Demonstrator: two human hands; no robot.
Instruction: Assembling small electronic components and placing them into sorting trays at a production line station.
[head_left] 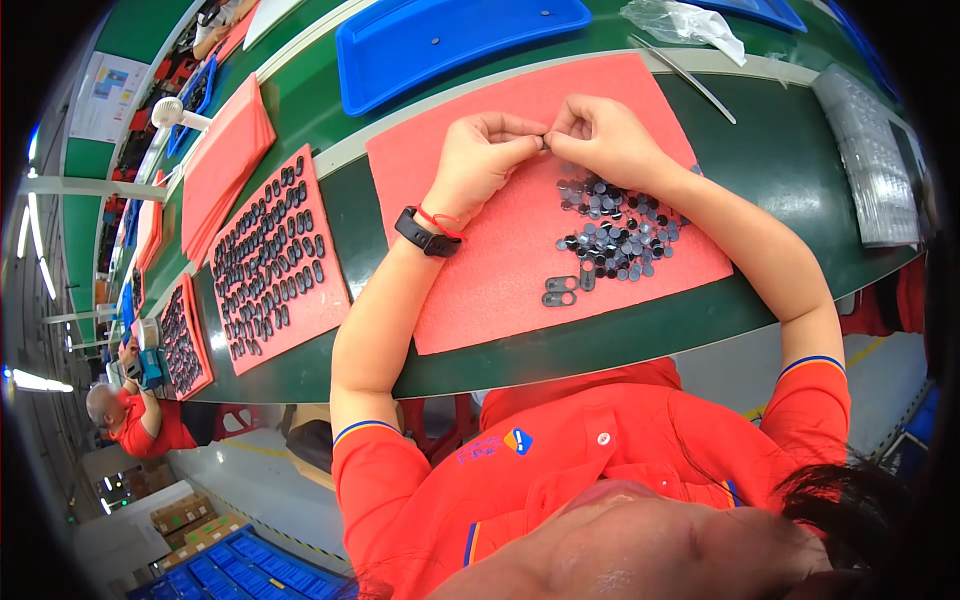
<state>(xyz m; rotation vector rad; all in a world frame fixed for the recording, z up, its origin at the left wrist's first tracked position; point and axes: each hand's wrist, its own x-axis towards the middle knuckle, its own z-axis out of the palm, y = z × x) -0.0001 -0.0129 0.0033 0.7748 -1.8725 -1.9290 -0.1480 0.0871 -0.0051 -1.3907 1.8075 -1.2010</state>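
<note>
My left hand [485,160] and my right hand [607,138] meet above a pink foam sheet [480,300]. Fingertips of both pinch one small dark piece [543,142], seemingly a disc, mostly covered by the fingers. Just below my right hand and forearm lies a loose pile of small round discs [625,235], some black and some pale grey. Several dark oval plates [560,291], each with a round hole, rest at the pile's near left edge. A black watch [428,236] and a red cord circle my left wrist.
To the left, another pink sheet [290,325] carries rows of dark oval parts. Beyond my hands sits a blue tray [370,75] with a few discs. Tweezers [690,80], a plastic bag [680,25] and clear stacked trays [872,160] are right. A co-worker [150,420] sits far left.
</note>
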